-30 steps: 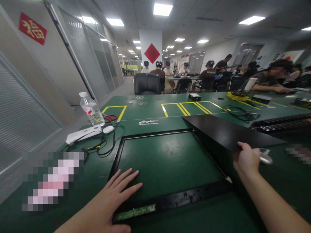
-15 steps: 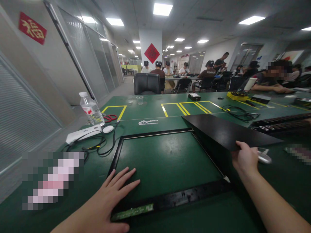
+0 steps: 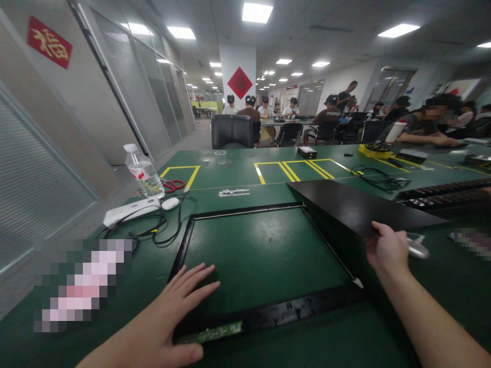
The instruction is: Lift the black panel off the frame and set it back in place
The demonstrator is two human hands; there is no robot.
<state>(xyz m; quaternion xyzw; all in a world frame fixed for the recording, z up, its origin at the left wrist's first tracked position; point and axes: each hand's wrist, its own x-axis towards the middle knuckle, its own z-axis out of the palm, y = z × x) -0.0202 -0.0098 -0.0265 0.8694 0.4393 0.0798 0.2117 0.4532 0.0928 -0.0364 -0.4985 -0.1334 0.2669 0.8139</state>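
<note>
Hands number two: the left hand [image 3: 174, 306] is spread over the near left corner of one black frame [image 3: 299, 308], fingers loosely apart and grasping nothing, while the right hand [image 3: 388, 251] pinches the near edge of one black panel [image 3: 356, 202], its thumb on the upper face and its other fingers largely out of sight. The frame lies on the green table [image 3: 307, 347] between the two arms, four sides around an open middle, the near side broadest. The panel is tilted up along the frame's right side, reaching out to the right; whether it touches the frame along its whole length, I cannot tell. One green strip [image 3: 217, 332] sits on the near side, just beside the left thumb, and one pale pointed piece [image 3: 358, 282] is at the near right corner. Left of the frame are one clear bottle [image 3: 141, 176], one pair of red-handled scissors [image 3: 174, 186], one long white device [image 3: 132, 210], one small white mouse [image 3: 170, 204] and a tangle of black cables [image 3: 164, 236] too crossed to count. Beyond the frame are a cluster of white scraps [image 3: 233, 192], one plastic cup [image 3: 221, 157] and one small box [image 3: 307, 153]. One silvery rounded object [image 3: 418, 248] lies near the right hand, partly hidden behind it.
</note>
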